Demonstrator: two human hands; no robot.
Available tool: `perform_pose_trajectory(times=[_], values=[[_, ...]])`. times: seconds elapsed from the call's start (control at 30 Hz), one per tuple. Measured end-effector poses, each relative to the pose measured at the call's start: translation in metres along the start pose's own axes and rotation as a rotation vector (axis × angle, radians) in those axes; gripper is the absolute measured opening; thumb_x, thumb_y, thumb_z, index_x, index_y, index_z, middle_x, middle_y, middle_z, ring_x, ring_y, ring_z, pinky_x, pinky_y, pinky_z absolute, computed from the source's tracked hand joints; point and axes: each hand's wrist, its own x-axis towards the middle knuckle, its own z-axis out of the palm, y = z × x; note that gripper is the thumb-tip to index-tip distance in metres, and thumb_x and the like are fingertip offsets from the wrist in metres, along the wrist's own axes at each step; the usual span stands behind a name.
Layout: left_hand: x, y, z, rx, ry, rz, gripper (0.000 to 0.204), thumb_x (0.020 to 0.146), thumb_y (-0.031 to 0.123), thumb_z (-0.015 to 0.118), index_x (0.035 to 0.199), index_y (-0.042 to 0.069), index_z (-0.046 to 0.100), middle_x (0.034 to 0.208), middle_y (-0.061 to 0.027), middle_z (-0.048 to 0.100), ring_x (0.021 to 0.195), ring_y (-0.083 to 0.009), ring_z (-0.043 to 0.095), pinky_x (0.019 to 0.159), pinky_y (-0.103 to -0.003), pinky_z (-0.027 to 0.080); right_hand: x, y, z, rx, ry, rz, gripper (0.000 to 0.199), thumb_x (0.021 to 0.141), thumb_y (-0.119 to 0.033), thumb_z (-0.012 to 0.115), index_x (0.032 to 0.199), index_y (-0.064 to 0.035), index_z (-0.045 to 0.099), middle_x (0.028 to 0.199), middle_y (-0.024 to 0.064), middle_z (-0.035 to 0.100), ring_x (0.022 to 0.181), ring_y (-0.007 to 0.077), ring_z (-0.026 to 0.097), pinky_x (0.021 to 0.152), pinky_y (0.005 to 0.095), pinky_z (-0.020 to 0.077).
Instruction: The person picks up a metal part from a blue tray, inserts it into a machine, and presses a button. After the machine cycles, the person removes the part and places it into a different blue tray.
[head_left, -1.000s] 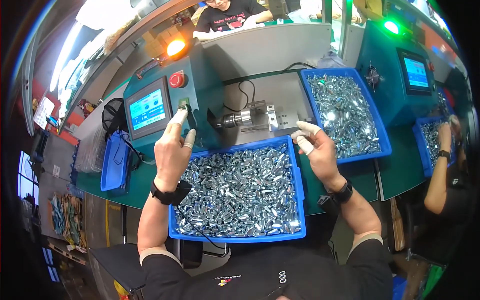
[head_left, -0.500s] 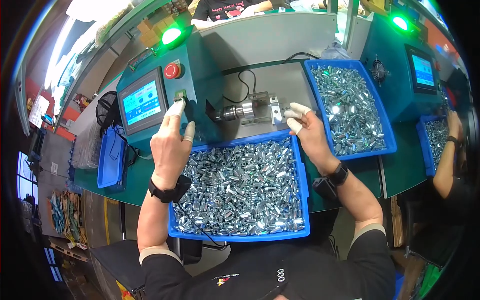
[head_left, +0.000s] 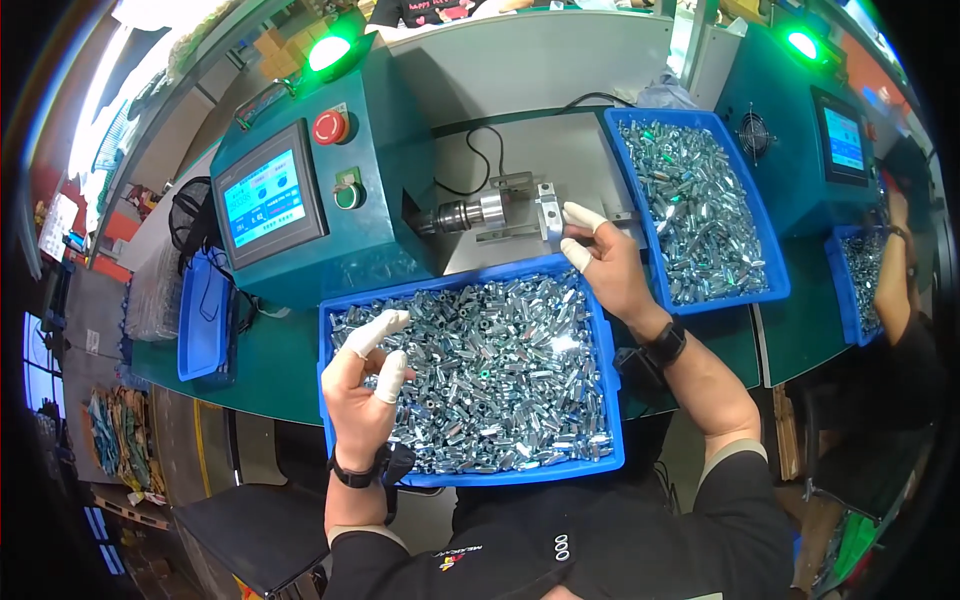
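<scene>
My left hand (head_left: 362, 395), with pale finger covers on several fingertips, hovers over the left side of the near blue tray (head_left: 470, 477). Its thumb and fingers are apart, and nothing shows between them. Small shiny metal hex parts (head_left: 490, 375) fill that tray. My right hand (head_left: 615, 272), also in finger covers, is beside the upright metal block (head_left: 548, 214) of the fixture. A gap separates its thumb from its forefinger; I see no part there. Left of the block, a round metal chuck (head_left: 465, 215) sticks out of the green machine (head_left: 375, 150).
The machine carries a screen (head_left: 265, 196), a red stop button (head_left: 330, 127), a green button (head_left: 347, 196) and a lit green lamp (head_left: 329, 53). Another full blue tray (head_left: 783, 283) stands at right, near a second machine (head_left: 790, 110). A person's arm (head_left: 893, 270) works there.
My left hand has left the machine's button and come down and back over the near tray. The right hand has shifted slightly left, closer to the metal block. The view has shifted a little.
</scene>
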Motion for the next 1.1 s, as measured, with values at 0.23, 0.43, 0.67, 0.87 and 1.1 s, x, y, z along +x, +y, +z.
perform_pose_trajectory(times=[0.23,0.43,0.67,0.87,1.1], values=[[-0.004,-0.018,0.006,-0.077,-0.062,-0.009,0.040,0.097,-0.002,0.063,0.136,-0.003,0.061,0.121,-0.0171,0.073,0.077,-0.0129,0.070,0.068,-0.025,0.057,0.007,-0.009,0.006,-0.004,-0.021,0.009,0.053,0.097,-0.006,0.071,0.148,0.0004,0.054,0.131,0.0089,0.064,0.119,0.0151,0.062,0.098,0.0281,0.0520],[-0.006,-0.007,0.007,-0.062,-0.131,-0.017,0.038,0.096,-0.002,0.064,0.134,-0.004,0.063,0.114,-0.0174,0.075,0.079,-0.0150,0.072,0.071,-0.027,0.058,0.015,-0.011,0.008,-0.086,-0.040,-0.028,0.053,0.096,-0.008,0.073,0.146,-0.0018,0.057,0.121,0.0052,0.060,0.111,0.0134,0.063,0.096,0.0272,0.0519],[-0.007,-0.009,0.007,-0.071,-0.165,-0.032,0.036,0.096,-0.001,0.064,0.132,-0.003,0.064,0.110,-0.0168,0.076,0.081,-0.0164,0.073,0.072,-0.028,0.059,0.016,-0.009,0.018,-0.090,-0.047,-0.043,0.053,0.095,-0.009,0.074,0.146,-0.0027,0.059,0.116,0.0044,0.058,0.108,0.0127,0.063,0.094,0.0262,0.0519],[-0.006,-0.009,0.008,-0.070,-0.183,-0.032,0.034,0.097,0.000,0.065,0.130,-0.002,0.065,0.107,-0.0166,0.076,0.080,-0.0167,0.073,0.072,-0.028,0.059,0.017,-0.015,0.023,-0.069,-0.051,-0.032,0.053,0.095,-0.006,0.074,0.145,-0.0031,0.059,0.115,0.0037,0.057,0.108,0.0123,0.062,0.093,0.0248,0.0512],[-0.007,-0.009,0.010,-0.069,-0.188,-0.023,0.033,0.097,0.001,0.065,0.130,-0.002,0.065,0.107,-0.0166,0.076,0.080,-0.0169,0.073,0.072,-0.028,0.059,0.019,-0.012,0.025,-0.040,-0.073,-0.022,0.053,0.095,-0.004,0.073,0.146,-0.0012,0.058,0.116,0.0032,0.056,0.109,0.0131,0.062,0.094,0.0254,0.0509]])
